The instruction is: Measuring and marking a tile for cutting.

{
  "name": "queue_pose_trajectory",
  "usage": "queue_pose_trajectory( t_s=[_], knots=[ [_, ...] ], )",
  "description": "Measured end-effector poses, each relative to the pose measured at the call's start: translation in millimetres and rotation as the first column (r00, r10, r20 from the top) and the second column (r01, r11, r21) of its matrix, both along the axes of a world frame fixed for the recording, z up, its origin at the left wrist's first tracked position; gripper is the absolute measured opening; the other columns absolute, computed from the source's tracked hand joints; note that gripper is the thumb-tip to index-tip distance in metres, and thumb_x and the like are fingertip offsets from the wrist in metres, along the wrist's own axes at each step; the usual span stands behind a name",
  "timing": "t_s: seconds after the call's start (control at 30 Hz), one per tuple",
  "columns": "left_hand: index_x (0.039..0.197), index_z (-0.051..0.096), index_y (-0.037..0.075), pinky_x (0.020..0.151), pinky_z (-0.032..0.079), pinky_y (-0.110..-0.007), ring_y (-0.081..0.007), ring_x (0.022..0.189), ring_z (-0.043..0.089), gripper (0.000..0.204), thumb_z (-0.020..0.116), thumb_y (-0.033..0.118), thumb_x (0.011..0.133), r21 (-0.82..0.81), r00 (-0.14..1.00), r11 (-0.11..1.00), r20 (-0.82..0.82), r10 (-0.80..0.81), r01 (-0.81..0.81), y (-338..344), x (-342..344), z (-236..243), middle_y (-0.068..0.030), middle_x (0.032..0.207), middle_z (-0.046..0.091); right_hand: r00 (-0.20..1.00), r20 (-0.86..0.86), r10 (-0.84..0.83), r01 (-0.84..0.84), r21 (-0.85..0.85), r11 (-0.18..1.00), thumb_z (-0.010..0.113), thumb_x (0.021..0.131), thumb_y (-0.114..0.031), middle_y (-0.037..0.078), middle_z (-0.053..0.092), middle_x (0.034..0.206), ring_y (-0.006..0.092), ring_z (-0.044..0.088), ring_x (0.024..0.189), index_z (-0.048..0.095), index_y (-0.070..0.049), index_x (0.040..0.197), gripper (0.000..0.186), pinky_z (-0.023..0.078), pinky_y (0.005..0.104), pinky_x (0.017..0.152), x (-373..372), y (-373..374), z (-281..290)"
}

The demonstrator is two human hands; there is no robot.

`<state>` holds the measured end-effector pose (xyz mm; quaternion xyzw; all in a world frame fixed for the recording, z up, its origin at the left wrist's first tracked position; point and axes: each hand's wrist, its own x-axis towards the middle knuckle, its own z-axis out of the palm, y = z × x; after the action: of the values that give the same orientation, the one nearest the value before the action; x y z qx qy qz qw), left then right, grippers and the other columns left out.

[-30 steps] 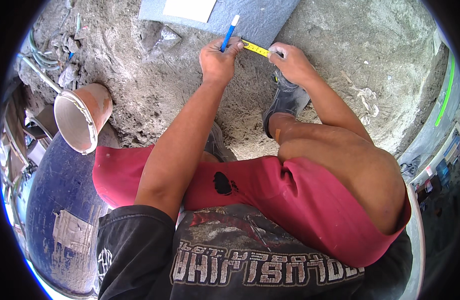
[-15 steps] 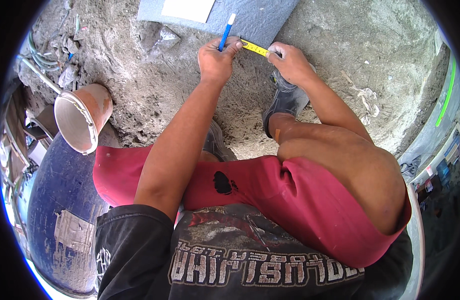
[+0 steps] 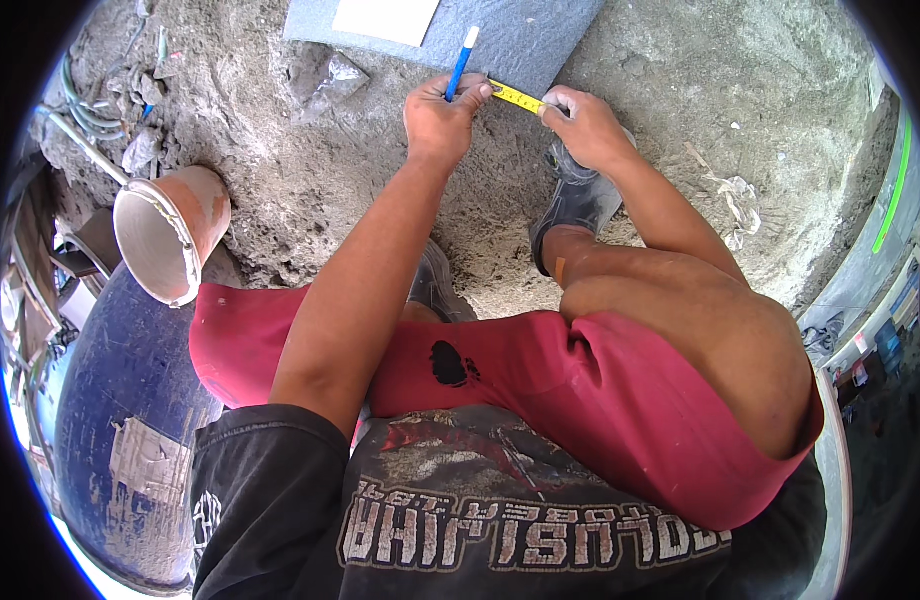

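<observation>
A short stretch of yellow tape measure [image 3: 517,97] spans the gap between my two hands, its printed blade facing up. My left hand [image 3: 438,128] pinches one end between thumb and finger. That hand also grips a blue pen or marker [image 3: 458,76], with its white end pointing up and away. At the other end, my right hand [image 3: 588,132] has its fingers closed around the tape; whether the case sits in that palm is hidden. Just beyond both hands lies a grey sheet [image 3: 510,40], with a white rectangular piece [image 3: 385,18] on top.
A dirty orange-brown bucket [image 3: 170,235] lies tipped at left, beside a big dark blue rounded container [image 3: 120,440]. Coiled hose [image 3: 85,120] and rubble lie at far left. Crumpled plastic [image 3: 340,78] sits near the sheet. My booted foot [image 3: 575,205] is below my right hand.
The view has shifted slightly, moving most of the scene a little to the right. Both hands keep the same hold on the tape measure, and the pen stays in my left hand.
</observation>
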<state>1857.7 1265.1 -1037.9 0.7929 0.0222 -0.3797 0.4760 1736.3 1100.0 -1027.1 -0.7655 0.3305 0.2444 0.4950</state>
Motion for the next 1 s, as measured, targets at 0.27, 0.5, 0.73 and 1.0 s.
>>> queue_pose_trajectory(
  t_s=[0.27,0.5,0.73,1.0],
  knots=[
    [0.095,0.076,0.005,0.061,0.046,-0.026,-0.0082,0.066,0.056,0.015,0.079,0.014,0.084,0.005,0.999,1.0,0.04,-0.013,0.013,0,0,-1,-0.0008,0.076,0.068,1.0,0.017,0.013,-0.013,-0.026,1.0,0.06,0.092,-0.028,0.018,0.065,0.077,0.0322,0.063,0.071,0.069,-0.006,0.101,0.026,0.048,0.0417,0.069,-2,0,-4],
    [0.098,0.076,0.004,0.068,0.048,-0.027,-0.0097,0.073,0.058,0.017,0.079,0.013,0.084,0.036,1.0,0.999,0.009,-0.007,0.007,0,-1,2,-0.0024,0.082,0.07,1.0,0.025,0.019,-0.019,-0.012,1.0,0.06,0.091,-0.027,0.019,0.066,0.079,0.0332,0.064,0.073,0.069,-0.005,0.101,0.026,0.048,0.0422,0.07,0,-1,-1],
    [0.096,0.076,0.005,0.066,0.048,-0.028,-0.0105,0.07,0.058,0.017,0.08,0.015,0.083,-0.007,0.999,1.0,0.048,0.009,-0.009,0,-3,-3,-0.0029,0.079,0.07,0.999,0.027,0.033,-0.032,-0.034,0.999,0.06,0.092,-0.028,0.018,0.066,0.078,0.0333,0.065,0.073,0.069,-0.005,0.1,0.026,0.049,0.0424,0.07,0,0,-1],
    [0.096,0.075,0.006,0.065,0.048,-0.028,-0.01,0.07,0.057,0.016,0.079,0.015,0.084,0.072,0.999,0.997,0.033,-0.019,0.017,-3,-2,8,-0.0016,0.078,0.068,0.999,0.035,0.02,-0.019,-0.046,0.999,0.061,0.092,-0.028,0.018,0.067,0.077,0.0338,0.065,0.072,0.07,-0.005,0.101,0.026,0.049,0.0428,0.069,-1,1,-2]
  ],
)
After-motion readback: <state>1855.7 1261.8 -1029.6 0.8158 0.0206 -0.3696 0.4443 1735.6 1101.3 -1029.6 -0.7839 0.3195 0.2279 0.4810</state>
